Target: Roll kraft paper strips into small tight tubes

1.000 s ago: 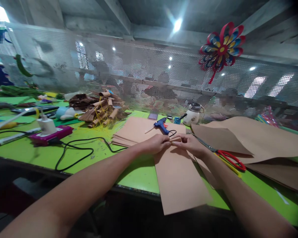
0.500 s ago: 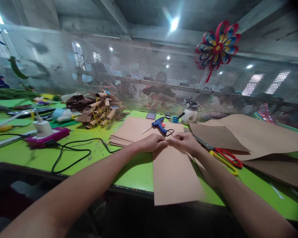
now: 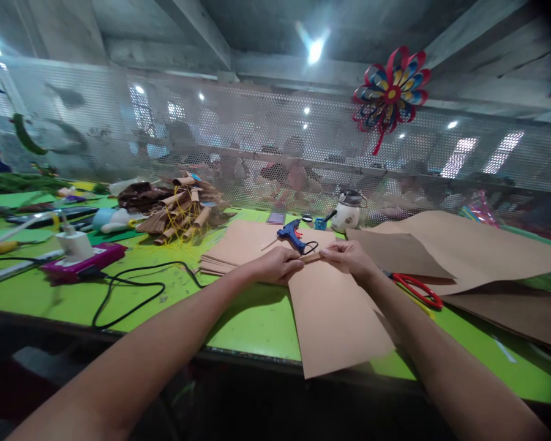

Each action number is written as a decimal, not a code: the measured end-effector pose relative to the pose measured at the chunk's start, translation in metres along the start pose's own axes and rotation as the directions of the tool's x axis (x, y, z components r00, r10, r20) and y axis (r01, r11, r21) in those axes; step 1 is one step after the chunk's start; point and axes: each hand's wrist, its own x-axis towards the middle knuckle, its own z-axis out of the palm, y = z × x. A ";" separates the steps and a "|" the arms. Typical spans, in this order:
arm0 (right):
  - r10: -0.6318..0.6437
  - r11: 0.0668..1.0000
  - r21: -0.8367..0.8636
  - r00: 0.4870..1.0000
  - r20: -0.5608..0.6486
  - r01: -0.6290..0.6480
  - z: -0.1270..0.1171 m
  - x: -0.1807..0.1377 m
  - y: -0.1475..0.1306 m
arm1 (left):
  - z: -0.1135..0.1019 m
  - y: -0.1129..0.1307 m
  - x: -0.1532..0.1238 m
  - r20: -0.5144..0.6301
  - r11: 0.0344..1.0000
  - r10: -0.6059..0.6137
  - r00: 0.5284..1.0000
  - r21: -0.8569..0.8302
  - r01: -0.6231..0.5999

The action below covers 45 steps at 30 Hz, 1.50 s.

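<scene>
Between my two hands is the far end of a sheet of brown paper [image 3: 335, 324], with a narrow folded or rolled edge along it. My left hand [image 3: 282, 264] pinches the left end of that edge. At its right end my right hand [image 3: 349, 257] grips with thumb and fingers. The sheet slopes toward me and its near end hangs past the table's front edge. Just beyond my hands a blue glue gun [image 3: 291, 234] lies on a stack of brown paper [image 3: 229, 248]. Scissors with red and yellow handles [image 3: 417, 291] lie beside my right forearm, which partly covers them.
A purple power strip [image 3: 85, 263] with a white plug and black cable lies left on the green table [image 3: 252, 324]. Behind are rolled brown paper pieces with yellow string [image 3: 188, 211] and a white jar [image 3: 349, 211]. Large brown sheets [image 3: 468, 245] cover the right side.
My right hand has moved a little away from my left, showing more of the folded edge. The sheet's near end has swung to the right. The view has shifted slightly.
</scene>
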 end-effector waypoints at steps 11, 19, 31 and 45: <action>0.077 0.996 0.047 0.996 -0.038 -0.076 -0.004 -0.001 0.002 | -0.004 -0.005 -0.002 0.122 0.763 -0.106 0.987 -0.626 0.159; 0.150 0.981 0.121 0.988 0.036 -0.153 -0.006 -0.004 0.002 | -0.002 -0.003 -0.003 0.144 0.785 -0.110 0.983 -0.594 0.175; 0.195 0.919 0.322 0.972 0.133 -0.229 -0.005 -0.008 -0.002 | -0.010 -0.002 -0.006 0.037 0.703 -0.159 0.987 -0.697 0.139; -0.018 0.994 0.105 0.999 -0.036 0.022 0.002 -0.004 0.002 | -0.004 -0.011 0.008 -0.214 0.901 -0.037 0.976 -0.430 -0.060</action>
